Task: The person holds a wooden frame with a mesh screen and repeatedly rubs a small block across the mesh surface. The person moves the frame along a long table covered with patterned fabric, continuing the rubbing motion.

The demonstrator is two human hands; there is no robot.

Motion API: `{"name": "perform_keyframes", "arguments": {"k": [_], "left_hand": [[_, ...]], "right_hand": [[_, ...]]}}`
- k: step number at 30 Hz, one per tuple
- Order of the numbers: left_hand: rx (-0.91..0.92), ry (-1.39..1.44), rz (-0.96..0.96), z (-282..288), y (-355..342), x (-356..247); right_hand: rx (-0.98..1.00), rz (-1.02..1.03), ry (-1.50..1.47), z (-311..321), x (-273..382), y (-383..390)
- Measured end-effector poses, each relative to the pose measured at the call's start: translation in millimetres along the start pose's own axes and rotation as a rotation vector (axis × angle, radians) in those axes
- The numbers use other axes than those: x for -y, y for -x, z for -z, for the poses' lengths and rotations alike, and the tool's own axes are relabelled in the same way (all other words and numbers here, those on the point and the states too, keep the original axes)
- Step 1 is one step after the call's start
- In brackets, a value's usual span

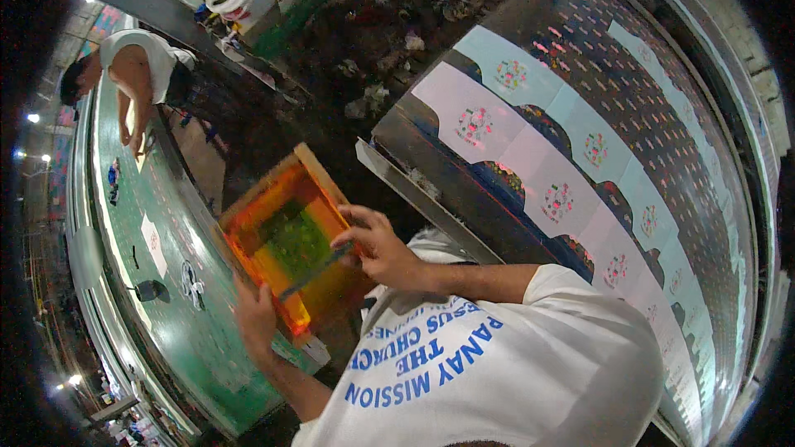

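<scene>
I hold a wooden-framed printing screen (294, 232) with an orange, translucent surface and a green middle, tilted over the gap between two long tables. My left hand (257, 310) grips its lower-left side. My right hand (373, 248), at the right side of the screen, is closed around a dark, long, flat squeegee (313, 273) that lies diagonally across it. Whether these right-hand fingers also grip the wooden frame is unclear. Below my hands is my white shirt (497, 348) with blue printing.
At left, a co-worker (145, 74) bends over a long green table (199, 339) holding a paper sheet (153, 244). A white bucket (248, 0) stands at the back. At right, a long dark sloping table (621, 74) carries rows of pink and pale-blue printed pieces (530, 157), with a metal rail along its near edge.
</scene>
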State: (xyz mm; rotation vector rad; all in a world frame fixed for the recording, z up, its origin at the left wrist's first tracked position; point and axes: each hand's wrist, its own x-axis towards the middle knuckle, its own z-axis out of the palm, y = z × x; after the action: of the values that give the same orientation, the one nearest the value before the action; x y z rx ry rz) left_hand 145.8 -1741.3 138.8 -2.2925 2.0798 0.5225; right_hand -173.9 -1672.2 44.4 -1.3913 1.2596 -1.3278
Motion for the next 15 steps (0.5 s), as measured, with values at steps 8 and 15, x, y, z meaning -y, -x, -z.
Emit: {"name": "perform_keyframes", "arguments": {"k": [8,15], "left_hand": [[0.007,0.241,-0.683,41.1,-171.4,-114.2],[0.276,0.138,-1.091,-5.4,-285.5,-323.4]], "right_hand": [[-0.469,0.18,-0.054,21.8,-24.1,-82.2],[-0.987,0.189,0.219,100.0,-36.7,-87.4]]}}
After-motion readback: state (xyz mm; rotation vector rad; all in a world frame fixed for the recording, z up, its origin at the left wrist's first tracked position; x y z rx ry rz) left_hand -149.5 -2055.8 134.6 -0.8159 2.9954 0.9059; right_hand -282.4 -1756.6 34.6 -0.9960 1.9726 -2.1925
